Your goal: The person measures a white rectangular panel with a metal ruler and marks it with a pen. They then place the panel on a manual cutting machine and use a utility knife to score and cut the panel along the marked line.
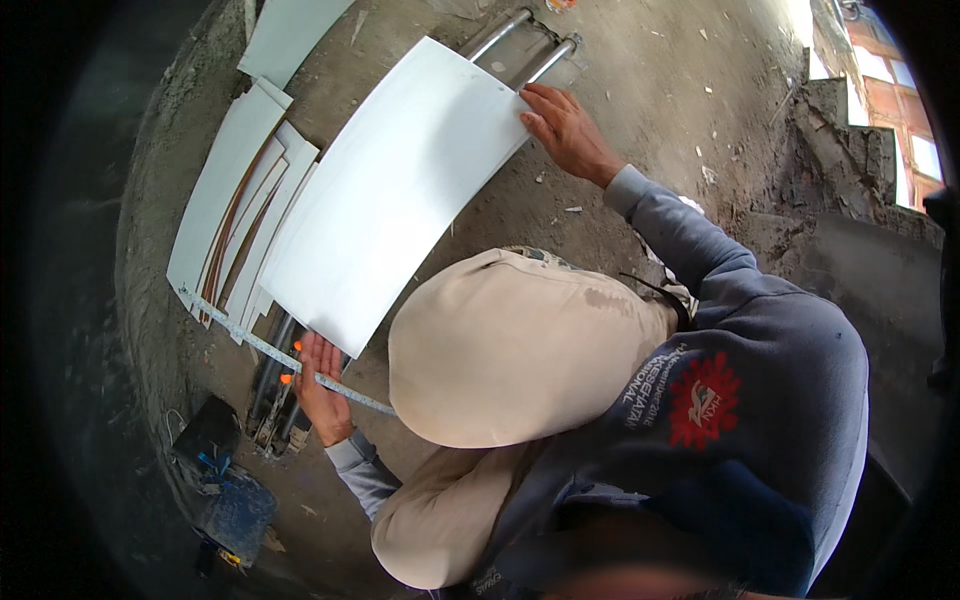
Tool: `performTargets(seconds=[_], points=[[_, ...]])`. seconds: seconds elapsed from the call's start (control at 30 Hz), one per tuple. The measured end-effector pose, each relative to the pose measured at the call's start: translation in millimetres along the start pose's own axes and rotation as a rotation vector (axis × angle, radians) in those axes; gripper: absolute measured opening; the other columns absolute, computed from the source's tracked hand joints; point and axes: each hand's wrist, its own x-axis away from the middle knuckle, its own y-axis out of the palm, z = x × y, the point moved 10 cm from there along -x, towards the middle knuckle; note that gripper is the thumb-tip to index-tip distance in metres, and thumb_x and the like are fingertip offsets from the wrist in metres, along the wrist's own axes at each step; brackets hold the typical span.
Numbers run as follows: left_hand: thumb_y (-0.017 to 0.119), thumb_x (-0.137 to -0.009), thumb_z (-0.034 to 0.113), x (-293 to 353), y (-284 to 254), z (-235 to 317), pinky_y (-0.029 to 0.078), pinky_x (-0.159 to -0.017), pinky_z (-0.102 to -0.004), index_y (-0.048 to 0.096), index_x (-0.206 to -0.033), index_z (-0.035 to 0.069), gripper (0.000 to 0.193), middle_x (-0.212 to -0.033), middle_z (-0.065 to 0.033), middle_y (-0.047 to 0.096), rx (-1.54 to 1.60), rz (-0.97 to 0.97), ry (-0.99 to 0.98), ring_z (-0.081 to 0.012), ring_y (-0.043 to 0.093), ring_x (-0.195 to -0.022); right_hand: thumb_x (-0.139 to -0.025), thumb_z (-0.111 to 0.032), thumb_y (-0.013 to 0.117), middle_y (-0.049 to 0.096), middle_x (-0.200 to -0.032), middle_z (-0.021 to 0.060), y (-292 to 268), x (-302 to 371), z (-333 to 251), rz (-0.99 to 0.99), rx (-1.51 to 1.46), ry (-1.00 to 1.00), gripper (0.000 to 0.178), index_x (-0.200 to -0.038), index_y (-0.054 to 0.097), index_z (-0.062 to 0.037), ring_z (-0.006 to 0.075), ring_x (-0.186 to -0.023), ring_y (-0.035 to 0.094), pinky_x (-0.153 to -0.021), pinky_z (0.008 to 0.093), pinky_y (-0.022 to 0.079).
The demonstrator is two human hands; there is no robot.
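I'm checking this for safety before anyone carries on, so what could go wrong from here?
The large white panel lies over metal rails and might slide or tip if the right hand at its far end slips. The measuring tape, which crosses the left hand, could snag. The thin white pieces stacked unevenly alongside could get knocked and chipped.

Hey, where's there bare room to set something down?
The white panel is bare between the left hand and right hand. Scrap-dotted dirt floor is open right of the right hand, above the right sleeve. Crowded: left of the panel (white pieces) and by the left hand (measuring tape).
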Motion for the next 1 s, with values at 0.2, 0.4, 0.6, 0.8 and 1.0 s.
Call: performTargets(seconds=[0.2,0.4,0.6,0.8,1.0], points=[[0.046,-0.116,0.029,4,6,6,0.047,-0.120,-0.0429,0.045,-0.156,-0.008,0.054,-0.157,-0.0228,0.052,0.012,-0.022,0.032,-0.0314,0.055,-0.143,-0.110,-0.049,0.054,0.054,-0.156,0.0148,21,-63,-54,0.153,0.432,-0.384,0.057,-0.145,0.061,-0.0049,0.0376,-0.145,0.047,-0.117,0.0550,0.039],[0.048,-0.116,0.030,9,11,8,0.048,-0.119,-0.0430,0.047,-0.154,-0.009,0.054,-0.154,-0.0237,0.055,0.056,-0.025,0.015,-0.0318,0.057,-0.142,-0.107,-0.059,0.052,0.054,-0.156,0.0168,56,-140,-56,0.175,0.345,-0.309,0.072,-0.147,0.057,0.0000,0.0390,-0.147,0.046,-0.119,0.0552,0.037],[0.052,-0.114,0.034,3,5,0,0.042,-0.123,-0.0456,0.045,-0.156,-0.006,0.059,-0.161,-0.0225,0.049,0.103,0.025,-0.017,-0.0329,0.051,-0.148,-0.108,-0.057,0.053,0.050,-0.158,0.0221,81,-169,-62,0.166,0.244,-0.422,0.071,-0.146,0.055,0.0033,0.0426,-0.146,0.046,-0.119,0.0558,0.037],[0.044,-0.116,0.025,6,1,-2,0.047,-0.121,-0.0455,0.047,-0.154,-0.006,0.049,-0.156,-0.0234,0.054,0.178,-0.038,0.083,-0.0331,0.056,-0.143,-0.109,-0.057,0.052,0.044,-0.164,0.0220,98,-121,-109,0.148,0.417,-0.621,0.065,-0.149,0.057,-0.0060,0.0458,-0.151,0.039,-0.115,0.0709,0.032],[0.046,-0.116,0.026,9,1,-1,0.051,-0.119,-0.0417,0.051,-0.151,-0.006,0.047,-0.152,-0.0240,0.057,0.164,-0.007,0.108,-0.0323,0.060,-0.139,-0.110,-0.044,0.056,0.038,-0.169,0.0185,110,-39,-158,-0.077,0.418,-0.621,0.056,-0.153,0.056,-0.0084,0.0421,-0.157,0.031,-0.123,0.0669,0.026]])
